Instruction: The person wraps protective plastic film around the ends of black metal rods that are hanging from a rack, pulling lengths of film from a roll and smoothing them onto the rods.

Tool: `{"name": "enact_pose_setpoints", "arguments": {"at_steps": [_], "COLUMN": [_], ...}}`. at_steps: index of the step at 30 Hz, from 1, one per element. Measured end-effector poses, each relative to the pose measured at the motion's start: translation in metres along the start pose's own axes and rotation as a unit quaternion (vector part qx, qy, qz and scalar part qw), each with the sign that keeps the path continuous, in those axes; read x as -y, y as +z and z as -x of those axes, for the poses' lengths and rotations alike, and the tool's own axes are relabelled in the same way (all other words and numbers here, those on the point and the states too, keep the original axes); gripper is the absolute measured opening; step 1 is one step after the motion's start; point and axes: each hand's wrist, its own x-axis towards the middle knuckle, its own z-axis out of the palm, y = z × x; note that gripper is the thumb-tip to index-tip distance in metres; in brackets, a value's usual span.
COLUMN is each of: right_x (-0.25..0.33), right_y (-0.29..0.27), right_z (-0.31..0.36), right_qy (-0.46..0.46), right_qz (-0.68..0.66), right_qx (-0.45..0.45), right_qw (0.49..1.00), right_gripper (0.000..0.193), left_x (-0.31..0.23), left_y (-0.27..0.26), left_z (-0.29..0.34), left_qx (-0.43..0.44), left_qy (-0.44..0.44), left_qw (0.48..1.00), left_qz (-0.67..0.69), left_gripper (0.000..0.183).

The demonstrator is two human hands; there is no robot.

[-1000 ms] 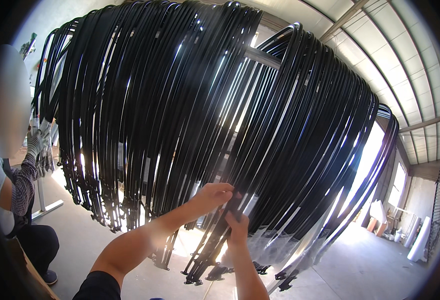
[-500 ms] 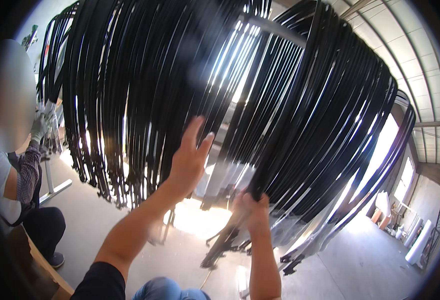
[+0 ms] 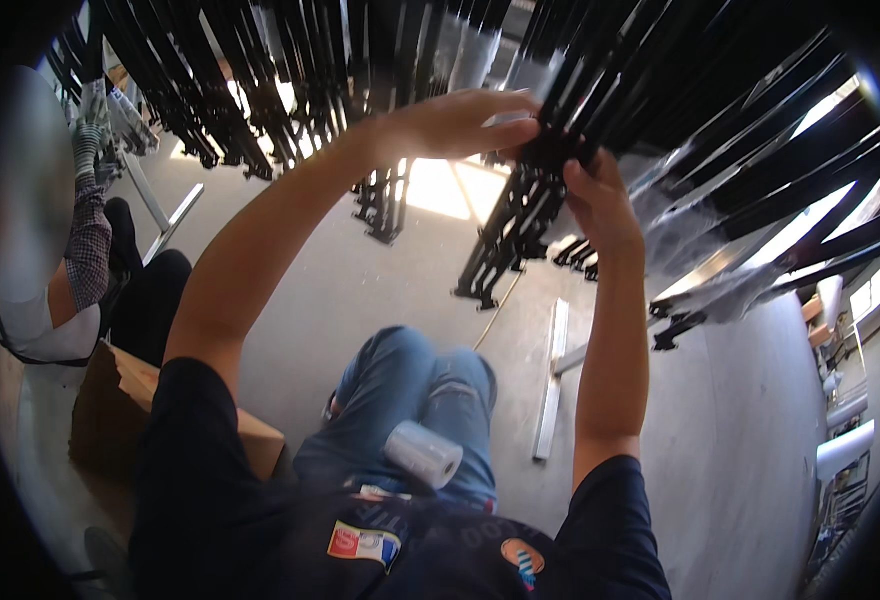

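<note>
Long black strips with notched ends (image 3: 505,230) hang down in a bundle before me. My right hand (image 3: 605,205) is closed around the bundle's right side, a little above its lower ends. At its left side is my left hand (image 3: 450,125), palm turned inward, fingers stretched and thumb apart; the fingertips reach the strips and are partly lost against the black. On my lap lies a roll of clear plastic film (image 3: 418,450). Clear film (image 3: 695,215) also wraps strips to the right of my right hand.
More black strips (image 3: 180,90) hang in rows at the left. A co-worker's patterned sleeve (image 3: 90,220) and gloved hand show at far left. An open cardboard box (image 3: 135,400) stands beside my left arm. A metal stand foot (image 3: 550,390) rests on the grey floor (image 3: 720,420).
The view has tipped downward, bringing my lap and the film roll into sight. My left hand has moved right, over to the bundle that my right hand holds.
</note>
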Motion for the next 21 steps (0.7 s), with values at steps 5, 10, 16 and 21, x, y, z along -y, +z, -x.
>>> {"name": "enact_pose_setpoints", "arguments": {"at_steps": [5, 10, 16, 21], "right_x": [-0.009, -0.031, -0.035, -0.041], "right_y": [0.011, 0.009, 0.021, 0.027], "right_z": [0.000, 0.017, 0.020, 0.025], "right_qy": [-0.029, 0.015, -0.029, -0.055], "right_qz": [0.089, 0.081, 0.222, 0.381], "right_qx": [0.039, -0.044, -0.177, -0.218], "right_qw": [0.995, 0.996, 0.958, 0.897], "right_gripper": [0.023, 0.019, 0.018, 0.018], "left_x": [-0.017, -0.028, -0.013, -0.020], "left_y": [0.020, 0.025, 0.024, 0.025], "left_z": [-0.003, 0.002, -0.013, -0.011], "left_qx": [0.001, 0.009, -0.094, -0.075], "left_qy": [-0.056, -0.061, -0.025, -0.228], "left_qw": [0.991, 0.938, 0.972, 0.955], "left_qz": [0.121, 0.342, 0.213, 0.176], "left_gripper": [0.057, 0.041, 0.036, 0.041]}}
